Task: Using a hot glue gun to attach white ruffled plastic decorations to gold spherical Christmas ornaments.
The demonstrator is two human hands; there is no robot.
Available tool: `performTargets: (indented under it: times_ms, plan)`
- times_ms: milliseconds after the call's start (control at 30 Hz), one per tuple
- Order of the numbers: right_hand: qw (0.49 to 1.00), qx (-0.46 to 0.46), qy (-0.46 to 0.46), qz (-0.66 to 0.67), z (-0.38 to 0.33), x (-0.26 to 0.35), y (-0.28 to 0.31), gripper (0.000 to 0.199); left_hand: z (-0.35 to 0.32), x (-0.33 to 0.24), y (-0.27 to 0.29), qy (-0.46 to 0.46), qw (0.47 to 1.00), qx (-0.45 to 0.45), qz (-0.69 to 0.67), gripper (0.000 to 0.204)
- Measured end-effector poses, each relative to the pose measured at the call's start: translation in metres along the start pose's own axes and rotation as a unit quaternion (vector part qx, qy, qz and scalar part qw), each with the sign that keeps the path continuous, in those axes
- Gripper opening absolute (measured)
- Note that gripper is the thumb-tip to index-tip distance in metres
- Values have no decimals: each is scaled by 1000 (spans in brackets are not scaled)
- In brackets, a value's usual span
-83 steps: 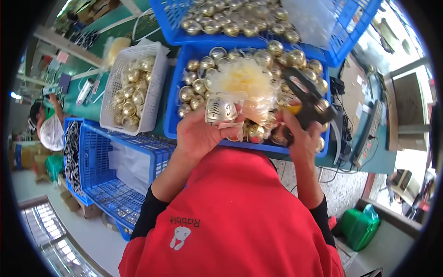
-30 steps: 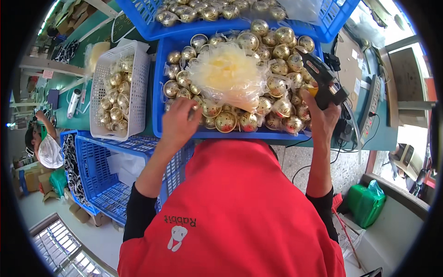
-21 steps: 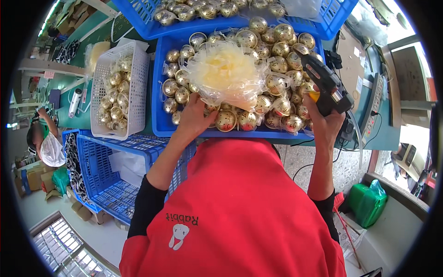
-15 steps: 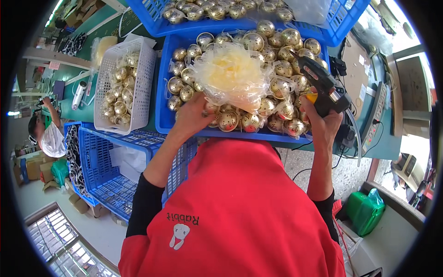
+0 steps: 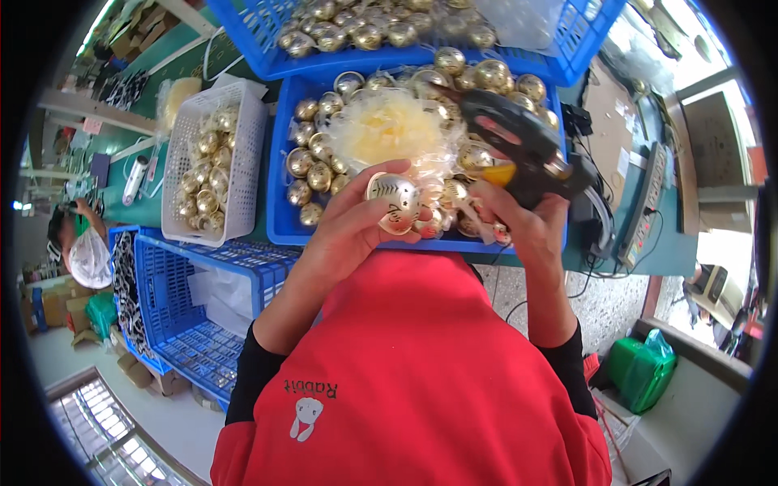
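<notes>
A gold ball ornament (image 5: 395,203) sits at the centre of the frame, gripped between the curled fingers and thumb of the left hand (image 5: 352,235) just over the near rim of a blue crate (image 5: 279,186) filled with more gold balls and a clear bag of pale yellow fluff (image 5: 393,130). Just to its right, the right hand (image 5: 527,231) is closed around the handle of a black glue gun (image 5: 519,146) whose nozzle points toward the upper left. A white basket (image 5: 182,146) of gold balls stands at the left, a second blue crate (image 5: 259,40) lies along the top edge, and an empty blue crate (image 5: 154,324) sits at the lower left.
</notes>
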State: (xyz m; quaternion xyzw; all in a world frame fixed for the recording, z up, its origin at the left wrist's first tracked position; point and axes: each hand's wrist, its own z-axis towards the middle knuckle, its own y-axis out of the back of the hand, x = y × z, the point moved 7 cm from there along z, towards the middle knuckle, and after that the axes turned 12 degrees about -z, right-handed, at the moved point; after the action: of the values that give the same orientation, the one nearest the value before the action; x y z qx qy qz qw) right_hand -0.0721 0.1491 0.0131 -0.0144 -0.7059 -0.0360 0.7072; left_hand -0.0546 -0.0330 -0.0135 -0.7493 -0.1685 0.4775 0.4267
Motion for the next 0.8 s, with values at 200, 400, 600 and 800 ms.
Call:
performTargets:
  times_ms: [200,400,600,800]
  plan:
    - [999,22,-25,-5,7,-18,3,24,15,11,-17,68,996,8,56,46]
    - [998,69,4,-2,-2,-15,0,39,26,24,-16,111,989,-11,96,42]
    - [995,40,-71,59,-9,-21,9,33,27,29,-12,102,991,-39,80,41]
    - [978,-7,-71,196,-8,-18,12,32,27,37,-15,88,994,-58,11,42]
